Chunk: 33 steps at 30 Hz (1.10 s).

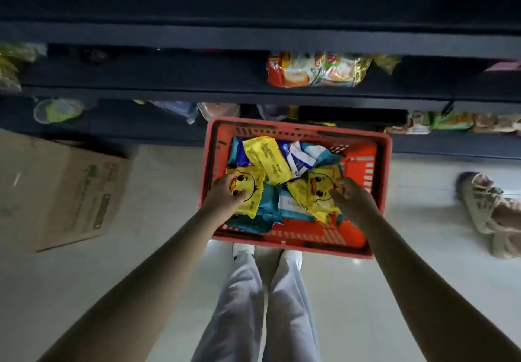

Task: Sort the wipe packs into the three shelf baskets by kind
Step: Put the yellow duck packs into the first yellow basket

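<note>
A red plastic basket stands on the floor in front of me, full of wipe packs. Yellow packs with a duck face, teal packs and blue-and-white packs lie mixed in it. My left hand grips a yellow duck pack at the basket's left side. My right hand closes its fingers on a second yellow duck pack at the right. A third yellow pack lies between them, further back. The three shelf baskets do not show.
Dark shelves run across the top, holding snack bags. A cardboard box sits on the floor to the left. Another person's sandalled feet stand at the right. My own legs and white shoes are just behind the basket.
</note>
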Each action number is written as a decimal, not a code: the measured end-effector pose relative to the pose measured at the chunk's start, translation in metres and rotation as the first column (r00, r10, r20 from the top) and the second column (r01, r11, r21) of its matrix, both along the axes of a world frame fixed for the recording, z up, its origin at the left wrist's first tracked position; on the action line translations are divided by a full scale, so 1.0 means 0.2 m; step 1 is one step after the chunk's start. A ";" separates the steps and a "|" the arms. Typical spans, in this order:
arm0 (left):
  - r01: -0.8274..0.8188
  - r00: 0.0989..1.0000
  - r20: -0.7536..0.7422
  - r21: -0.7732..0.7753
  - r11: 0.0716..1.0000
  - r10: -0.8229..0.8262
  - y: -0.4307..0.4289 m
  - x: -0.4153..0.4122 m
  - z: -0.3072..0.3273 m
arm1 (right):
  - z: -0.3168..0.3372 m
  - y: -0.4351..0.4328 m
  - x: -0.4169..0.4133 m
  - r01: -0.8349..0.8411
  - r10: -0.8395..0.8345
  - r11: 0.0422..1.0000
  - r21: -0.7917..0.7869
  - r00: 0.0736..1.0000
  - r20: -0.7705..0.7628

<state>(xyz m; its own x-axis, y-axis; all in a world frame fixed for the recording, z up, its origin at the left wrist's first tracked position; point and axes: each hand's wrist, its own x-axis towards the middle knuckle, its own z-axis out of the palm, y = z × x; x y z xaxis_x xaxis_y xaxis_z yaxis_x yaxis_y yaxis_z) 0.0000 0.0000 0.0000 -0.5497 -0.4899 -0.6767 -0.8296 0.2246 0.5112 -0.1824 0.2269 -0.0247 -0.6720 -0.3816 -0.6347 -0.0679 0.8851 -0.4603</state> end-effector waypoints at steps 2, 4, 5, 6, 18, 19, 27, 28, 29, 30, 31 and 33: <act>-0.087 0.996 0.031 -0.024 0.996 0.088 0.00 0.00 -0.11 | -0.13 -0.02 0.01 0.030 -0.029 0.999 0.038 0.999 -0.030; -0.170 0.983 0.076 0.007 0.985 0.169 -0.01 0.02 -0.20 | -0.23 -0.02 0.04 0.086 -0.084 0.995 0.052 0.996 -0.030; -0.182 0.979 0.096 0.013 0.983 0.180 0.00 0.04 -0.25 | -0.28 -0.03 0.05 0.121 -0.119 0.991 0.066 0.993 -0.028; -0.173 0.978 0.117 0.008 0.985 0.171 0.01 0.05 -0.28 | -0.31 -0.03 0.05 0.152 -0.150 0.984 0.089 0.988 -0.023; -0.158 0.983 0.061 -0.182 0.970 0.172 0.05 0.04 -0.38 | -0.52 -0.04 0.02 0.317 -0.321 0.932 0.174 0.947 -0.006; -0.182 0.979 0.057 -0.186 0.966 0.195 0.05 0.03 -0.40 | -0.52 -0.03 0.02 0.325 -0.328 0.930 0.172 0.945 -0.015; -0.065 0.958 0.258 -0.244 0.968 0.129 0.12 -0.01 -0.45 | -0.55 -0.04 0.11 0.208 -0.219 0.955 0.211 0.975 0.030; -0.088 0.957 0.250 -0.229 0.969 0.146 0.12 -0.01 -0.46 | -0.57 -0.04 0.13 0.271 -0.284 0.944 0.189 0.958 0.044; -0.123 0.959 0.226 -0.211 0.970 0.171 0.12 -0.02 -0.47 | -0.57 -0.05 0.14 0.375 -0.388 0.917 0.136 0.918 0.083; -0.182 0.954 0.208 -0.173 0.968 0.216 0.12 -0.02 -0.47 | -0.58 -0.05 0.16 0.496 -0.504 0.864 0.089 0.852 0.145; -0.249 0.945 0.181 -0.134 0.959 0.271 0.11 -0.02 -0.48 | -0.58 -0.06 0.16 0.605 -0.603 0.794 0.060 0.770 0.211; -0.363 0.915 0.175 -0.039 0.931 0.364 0.11 -0.01 -0.46 | -0.60 -0.08 0.16 0.718 -0.711 0.692 0.076 0.660 0.242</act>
<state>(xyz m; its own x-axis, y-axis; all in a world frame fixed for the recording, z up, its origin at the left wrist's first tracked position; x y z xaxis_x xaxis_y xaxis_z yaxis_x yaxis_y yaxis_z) -0.0022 0.0226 -0.0929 -0.2050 -0.6371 -0.7430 -0.9310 -0.1073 0.3489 -0.1508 0.2110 -0.1437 -0.5771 0.1352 -0.8054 0.6923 0.6040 -0.3948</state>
